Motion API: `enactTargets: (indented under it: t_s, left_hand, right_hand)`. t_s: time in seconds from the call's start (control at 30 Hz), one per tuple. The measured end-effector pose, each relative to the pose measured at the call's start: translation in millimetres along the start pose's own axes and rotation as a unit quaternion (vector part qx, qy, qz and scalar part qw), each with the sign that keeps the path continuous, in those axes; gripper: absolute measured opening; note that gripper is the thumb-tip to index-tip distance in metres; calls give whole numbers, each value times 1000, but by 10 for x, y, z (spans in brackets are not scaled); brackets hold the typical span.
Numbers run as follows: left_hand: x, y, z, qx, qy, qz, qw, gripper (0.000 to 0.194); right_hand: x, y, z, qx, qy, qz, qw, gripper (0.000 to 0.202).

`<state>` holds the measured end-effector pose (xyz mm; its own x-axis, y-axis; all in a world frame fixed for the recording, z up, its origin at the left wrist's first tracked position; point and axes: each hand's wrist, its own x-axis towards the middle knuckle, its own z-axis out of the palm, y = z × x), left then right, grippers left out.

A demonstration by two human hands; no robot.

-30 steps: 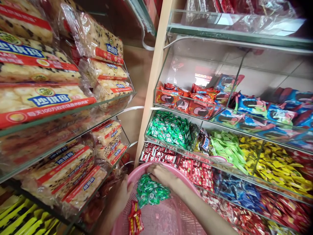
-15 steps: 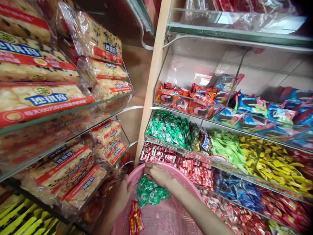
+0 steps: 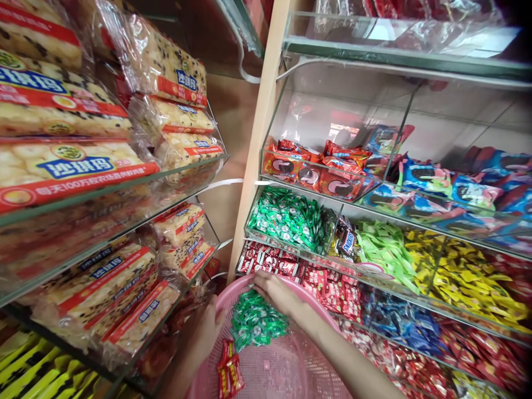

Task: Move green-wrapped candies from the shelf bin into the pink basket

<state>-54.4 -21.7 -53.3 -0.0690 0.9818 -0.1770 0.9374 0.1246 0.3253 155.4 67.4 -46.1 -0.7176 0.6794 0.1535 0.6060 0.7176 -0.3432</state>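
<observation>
A pink plastic basket (image 3: pixel 324 313) with mesh sides stands low in front of me. My left hand (image 3: pixel 210 327) grips its left rim, thumb on the inner side. Inside lies a heap of small green-wrapped candies (image 3: pixel 257 321), with a few red and yellow packets (image 3: pixel 229 371) nearer to me. My right hand (image 3: pixel 272 291) reaches over the basket, close to its far rim and just above the green candies. Its fingers are stretched to the left and bent slightly down; I see nothing held in them, though their undersides are hidden.
On the right, clear bins hold more green candies (image 3: pixel 286 219), lime-green packets (image 3: pixel 386 244), yellow packets (image 3: pixel 477 282), and red packets (image 3: pixel 332 291). Wrapped pastry bars (image 3: pixel 78 163) fill glass shelves on the left. A wooden post (image 3: pixel 251 149) divides the two shelf units.
My right hand has shifted slightly right and up, away from the green candies. The left hand and the basket have hardly moved.
</observation>
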Motion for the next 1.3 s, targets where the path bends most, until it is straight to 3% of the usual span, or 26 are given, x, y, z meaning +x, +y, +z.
enactTargets:
  t_s: [0.23,0.33,0.47,0.6,0.9,1.3]
  left_hand:
    - [-5,22,-26,4,-3,-4,1000,38]
    - [-3,15,-15,-4,5,5,1000,39]
    - [-15,20,-45,7,1,4,1000,39]
    - [-31,26,-70,17,0,0,1000,39]
    - [-9,11,-47,-5,-9,2,1000,38]
    - [-22,35,-80,14,0,-2,1000,38]
  right_hand:
    - [-94,-155,-34,-43,-45,-31,998,23]
    - [-86,-189,-29,-69,-23,-29,997,26]
    - [-97,-144,-12,-28,7,-30,999,29]
    - [-143,-110,46,12,-30,-41,999,25]
    - [-81,-49,172,-15,15,8,1000,26]
    - [-62,-40,223,-8,2,6,1000,25]
